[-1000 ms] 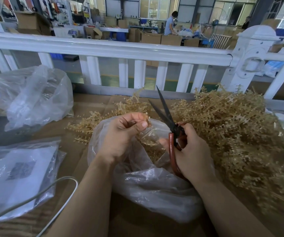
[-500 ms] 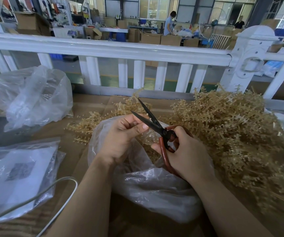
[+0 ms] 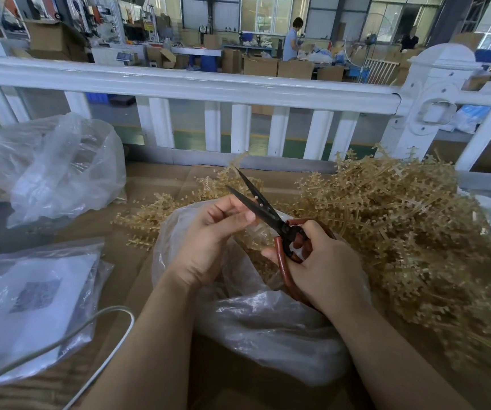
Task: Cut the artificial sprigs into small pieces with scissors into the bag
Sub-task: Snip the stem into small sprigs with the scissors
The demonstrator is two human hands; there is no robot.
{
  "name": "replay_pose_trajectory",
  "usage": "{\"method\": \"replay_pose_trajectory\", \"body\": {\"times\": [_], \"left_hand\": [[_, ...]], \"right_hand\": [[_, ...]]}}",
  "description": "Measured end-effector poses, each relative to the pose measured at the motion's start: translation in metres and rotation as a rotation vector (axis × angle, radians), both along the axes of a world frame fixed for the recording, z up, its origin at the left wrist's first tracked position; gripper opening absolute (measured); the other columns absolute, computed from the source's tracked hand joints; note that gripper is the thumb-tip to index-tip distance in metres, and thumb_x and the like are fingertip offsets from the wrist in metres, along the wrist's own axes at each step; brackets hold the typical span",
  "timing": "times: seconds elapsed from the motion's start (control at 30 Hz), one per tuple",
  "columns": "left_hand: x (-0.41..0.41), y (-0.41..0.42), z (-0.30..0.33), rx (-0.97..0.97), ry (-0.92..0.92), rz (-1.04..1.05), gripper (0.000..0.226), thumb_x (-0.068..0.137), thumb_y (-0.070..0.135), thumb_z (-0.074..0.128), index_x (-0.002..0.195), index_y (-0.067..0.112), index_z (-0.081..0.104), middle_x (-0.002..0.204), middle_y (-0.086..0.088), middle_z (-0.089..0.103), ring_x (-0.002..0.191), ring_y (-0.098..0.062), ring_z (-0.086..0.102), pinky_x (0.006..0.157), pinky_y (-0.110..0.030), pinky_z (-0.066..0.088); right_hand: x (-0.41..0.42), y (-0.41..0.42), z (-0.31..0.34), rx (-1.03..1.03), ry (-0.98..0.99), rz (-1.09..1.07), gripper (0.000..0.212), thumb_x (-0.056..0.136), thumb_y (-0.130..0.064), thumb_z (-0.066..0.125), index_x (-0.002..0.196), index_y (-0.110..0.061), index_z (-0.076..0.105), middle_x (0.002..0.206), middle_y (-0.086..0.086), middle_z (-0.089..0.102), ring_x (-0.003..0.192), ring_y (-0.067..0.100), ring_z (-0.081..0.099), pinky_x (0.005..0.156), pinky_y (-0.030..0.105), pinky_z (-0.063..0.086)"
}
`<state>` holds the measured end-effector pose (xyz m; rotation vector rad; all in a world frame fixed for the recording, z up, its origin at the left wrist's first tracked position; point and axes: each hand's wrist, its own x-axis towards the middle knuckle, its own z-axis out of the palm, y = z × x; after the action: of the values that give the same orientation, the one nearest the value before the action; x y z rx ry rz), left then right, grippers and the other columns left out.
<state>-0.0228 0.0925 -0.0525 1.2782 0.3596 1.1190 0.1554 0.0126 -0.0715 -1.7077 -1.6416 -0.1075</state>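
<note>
My right hand (image 3: 324, 270) grips the red handles of black-bladed scissors (image 3: 263, 207), whose blades stand apart and point up and left. My left hand (image 3: 211, 238) pinches a small beige sprig piece between thumb and fingers, right beside the lower blade; the piece itself is mostly hidden. Both hands hover over the mouth of a clear plastic bag (image 3: 256, 327) that holds cut beige bits. A big heap of beige artificial sprigs (image 3: 410, 229) lies to the right and behind the bag on the cardboard-covered table (image 3: 137, 267).
A crumpled clear bag (image 3: 58, 167) sits at the left. A flat bag with white papers (image 3: 28, 303) lies at the near left, with a white cable (image 3: 90, 327) curving over it. A white railing (image 3: 208, 87) borders the table's far edge.
The scissors have tilted left and come down from pointing nearly straight up, so the blades now lie beside my left fingertips. My left hand has stayed in place.
</note>
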Motion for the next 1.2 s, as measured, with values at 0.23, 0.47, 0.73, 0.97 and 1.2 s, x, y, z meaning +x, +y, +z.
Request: {"method": "replay_pose_trajectory", "body": {"times": [0.23,0.47,0.73,0.97,1.2], "left_hand": [[0.0003,-0.0049,0.0048,-0.056,-0.041,0.071,0.017,0.089,0.009,0.061,0.099,-0.005,0.059,0.097,-0.019,0.058,0.087,-0.028,0.055,0.087,-0.038,0.046],[0.0012,-0.0053,0.0068,-0.018,-0.044,0.076,0.025,0.09,0.008,0.054,0.109,-0.008,0.053,0.093,-0.017,0.058,0.083,-0.024,0.056,0.083,-0.035,0.048],[-0.0008,-0.0032,0.0057,0.039,-0.01,0.083,0.012,0.091,0.008,0.058,0.098,-0.002,0.059,0.085,-0.008,0.068,0.079,-0.017,0.063,0.079,-0.029,0.052],[-0.0012,-0.0012,0.004,0.072,0.031,0.082,0.013,0.09,0.009,0.057,0.099,0.0,0.061,0.085,-0.015,0.06,0.078,-0.019,0.057,0.08,-0.031,0.049],[-0.0021,-0.0003,0.0019,0.063,0.004,0.066,0.01,0.092,0.01,0.059,0.098,0.002,0.061,0.089,-0.015,0.06,0.082,-0.02,0.056,0.081,-0.03,0.048]], "right_hand": [[0.0001,-0.001,-0.0007,0.02,-0.027,0.012,0.064,0.074,-0.096,0.039,0.088,-0.035,0.051,0.066,-0.02,0.058,0.062,0.0,0.058,0.053,0.022,0.051],[-0.0015,-0.0018,0.0013,0.054,-0.023,0.011,0.061,0.073,-0.099,0.033,0.082,-0.039,0.042,0.063,-0.024,0.049,0.058,-0.003,0.052,0.05,0.012,0.036],[-0.0021,-0.0011,-0.0005,0.054,-0.021,0.014,0.058,0.074,-0.097,0.037,0.084,-0.04,0.045,0.064,-0.024,0.051,0.061,-0.008,0.052,0.051,0.013,0.039],[-0.0017,-0.0023,0.0004,0.039,-0.031,0.001,0.07,0.072,-0.099,0.03,0.091,-0.036,0.054,0.069,-0.023,0.055,0.064,-0.005,0.049,0.055,0.011,0.036],[-0.0013,-0.0004,-0.0015,0.044,-0.035,0.01,0.063,0.074,-0.096,0.037,0.084,-0.036,0.05,0.062,-0.02,0.054,0.058,-0.004,0.055,0.051,0.017,0.047]]}}
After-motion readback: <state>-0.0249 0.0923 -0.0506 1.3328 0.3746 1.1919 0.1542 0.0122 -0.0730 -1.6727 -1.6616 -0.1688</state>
